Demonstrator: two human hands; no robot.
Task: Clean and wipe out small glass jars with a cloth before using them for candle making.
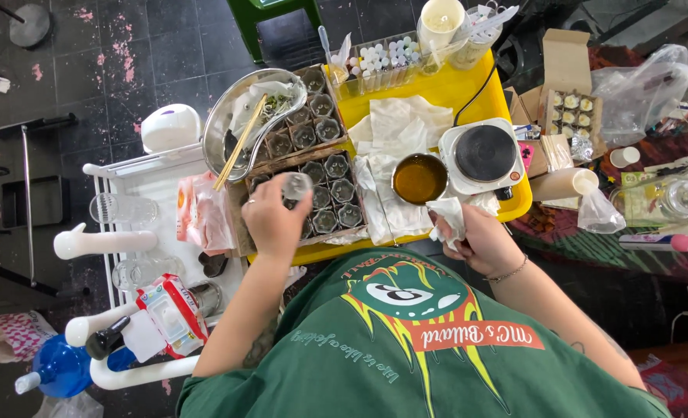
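Observation:
My left hand [272, 218] holds a small clear glass cup [296, 186] over a cardboard tray [241, 224] filled with several small glass cups. A crumpled white tissue [448, 214] is gripped in my right hand [479, 240], just below a small metal pot [420, 179] of amber liquid. Both hands hover at the near edge of a yellow tray [506, 101].
A small electric hot plate [485, 153] sits right of the pot. A metal bowl [239, 116] with chopsticks lies at the upper left. White tissues cover the tray's middle. A rack of small vials [382, 58] stands at the back. A white cart [142, 193] with jars is on the left.

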